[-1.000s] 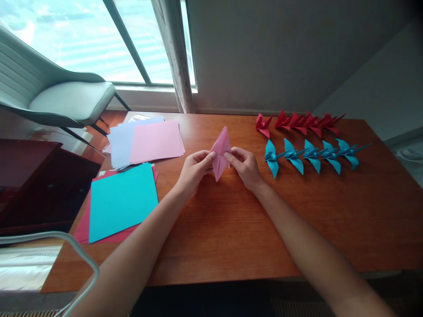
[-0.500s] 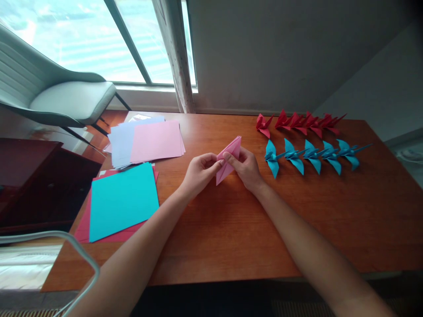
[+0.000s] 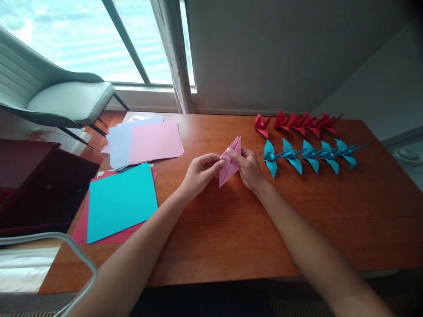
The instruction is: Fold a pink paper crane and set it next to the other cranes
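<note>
Tilted since a second ago: pink folded paper [image 3: 229, 165] was upright and now leans with its tip to the upper right. Left hand [image 3: 200, 171] pinches its left edge, and right hand [image 3: 249, 169] pinches its upper side. It is held mid-table, with bare wood open toward the near edge. Blue paper cranes [image 3: 310, 154] lie near on the right, teal sheet [image 3: 120, 202] well apart on the left. Paper is a narrow kite shape, creased, matte. Wooden table [image 3: 231, 233]; red paper cranes [image 3: 297, 121] at the far side; grey chair [image 3: 66, 99] by the window.
</note>
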Tool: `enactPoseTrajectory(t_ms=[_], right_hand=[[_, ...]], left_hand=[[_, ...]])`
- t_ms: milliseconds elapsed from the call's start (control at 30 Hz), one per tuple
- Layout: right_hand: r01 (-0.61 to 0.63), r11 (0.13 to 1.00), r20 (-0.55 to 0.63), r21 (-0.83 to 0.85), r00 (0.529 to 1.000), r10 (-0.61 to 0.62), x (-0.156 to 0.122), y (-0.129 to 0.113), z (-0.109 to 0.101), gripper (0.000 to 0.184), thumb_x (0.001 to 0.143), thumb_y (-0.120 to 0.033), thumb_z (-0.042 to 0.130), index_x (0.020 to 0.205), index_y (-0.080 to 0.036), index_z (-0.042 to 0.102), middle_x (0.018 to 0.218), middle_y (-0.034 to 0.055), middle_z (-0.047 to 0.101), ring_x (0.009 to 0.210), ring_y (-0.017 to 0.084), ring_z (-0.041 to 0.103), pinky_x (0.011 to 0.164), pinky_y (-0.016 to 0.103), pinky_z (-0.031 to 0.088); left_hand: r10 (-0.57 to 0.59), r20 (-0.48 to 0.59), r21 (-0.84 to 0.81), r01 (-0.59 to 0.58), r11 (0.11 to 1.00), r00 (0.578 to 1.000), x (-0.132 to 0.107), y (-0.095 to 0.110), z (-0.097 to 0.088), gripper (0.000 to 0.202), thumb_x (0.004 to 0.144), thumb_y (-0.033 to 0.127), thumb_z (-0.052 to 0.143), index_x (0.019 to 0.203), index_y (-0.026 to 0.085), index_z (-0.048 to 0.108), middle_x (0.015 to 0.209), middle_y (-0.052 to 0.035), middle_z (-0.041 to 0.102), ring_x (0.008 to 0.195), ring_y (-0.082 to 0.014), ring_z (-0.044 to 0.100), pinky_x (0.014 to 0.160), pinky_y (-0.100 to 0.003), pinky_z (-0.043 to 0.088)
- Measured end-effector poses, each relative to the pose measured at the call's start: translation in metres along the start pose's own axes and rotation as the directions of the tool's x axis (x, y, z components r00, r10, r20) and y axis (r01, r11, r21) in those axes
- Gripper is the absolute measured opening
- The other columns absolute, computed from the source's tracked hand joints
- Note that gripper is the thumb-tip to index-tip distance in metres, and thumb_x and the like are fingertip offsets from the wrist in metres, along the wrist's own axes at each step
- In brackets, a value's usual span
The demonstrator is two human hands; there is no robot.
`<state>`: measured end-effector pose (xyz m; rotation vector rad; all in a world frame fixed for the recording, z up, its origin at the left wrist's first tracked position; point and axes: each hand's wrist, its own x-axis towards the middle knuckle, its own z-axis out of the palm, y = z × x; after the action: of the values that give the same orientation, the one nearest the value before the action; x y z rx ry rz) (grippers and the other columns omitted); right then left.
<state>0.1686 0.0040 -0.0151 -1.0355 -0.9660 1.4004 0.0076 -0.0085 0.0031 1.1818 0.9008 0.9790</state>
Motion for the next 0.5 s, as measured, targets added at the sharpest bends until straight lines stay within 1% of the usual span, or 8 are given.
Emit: enactPoseTrajectory(t_ms=[100, 233, 400, 500], right_hand=[[-0.013, 1.0, -0.011, -0.008, 1.0, 0.013, 0.0, -0.0015, 0.0001, 0.042, 0.073, -0.055, 0.079, 0.067, -0.02, 0.057, 0.066, -0.0038, 0.053, 0.058, 0.01, 0.042, 0.055, 0.025, 0.035], [-0.016, 1.0, -0.004, -0.008, 1.0, 0.016, -0.0001, -0.0029, 0.0009, 0.041, 0.074, -0.053, 0.079, 0.067, -0.019, 0.057, 0.065, -0.0039, 0.052, 0.057, 0.009, 0.041, 0.054, 0.025, 0.033], [0.008, 0.999, 0.003, -0.035, 1.0, -0.008, -0.0004, -0.0026, 0.002, 0.043, 0.077, -0.053, 0.077, 0.064, -0.019, 0.055, 0.062, -0.0049, 0.047, 0.056, 0.008, 0.037, 0.053, 0.025, 0.028], [0.023, 0.998, -0.022, -0.052, 0.999, -0.024, 0.0001, -0.0015, 0.0029, 0.046, 0.075, -0.057, 0.077, 0.064, -0.019, 0.053, 0.062, -0.005, 0.047, 0.056, 0.008, 0.038, 0.054, 0.025, 0.029]], left_hand=[[-0.009, 0.004, 0.005, 0.009, 1.0, 1.0, -0.0001, 0.0018, 0.0, 0.033, 0.082, 0.048, 0.076, 0.087, 0.015, 0.074, 0.081, -0.003, 0.069, 0.073, -0.0139, 0.061, 0.066, -0.023, 0.051], [-0.018, 0.002, -0.006, 0.018, 1.0, 1.0, 0.001, 0.0011, -0.0015, 0.032, 0.077, 0.044, 0.082, 0.089, 0.015, 0.075, 0.086, -0.0038, 0.072, 0.075, -0.0142, 0.062, 0.068, -0.023, 0.051], [-0.061, 0.023, -0.098, 0.063, 0.993, 0.998, 0.0005, -0.0009, -0.0036, 0.027, 0.078, 0.04, 0.082, 0.086, 0.016, 0.076, 0.083, -0.003, 0.071, 0.074, -0.0123, 0.062, 0.071, -0.023, 0.051], [-0.105, 0.047, -0.163, 0.111, 0.98, 0.993, 0.0003, -0.0018, -0.0046, 0.027, 0.079, 0.041, 0.081, 0.085, 0.016, 0.076, 0.082, -0.0026, 0.07, 0.072, -0.0118, 0.062, 0.07, -0.023, 0.051]])
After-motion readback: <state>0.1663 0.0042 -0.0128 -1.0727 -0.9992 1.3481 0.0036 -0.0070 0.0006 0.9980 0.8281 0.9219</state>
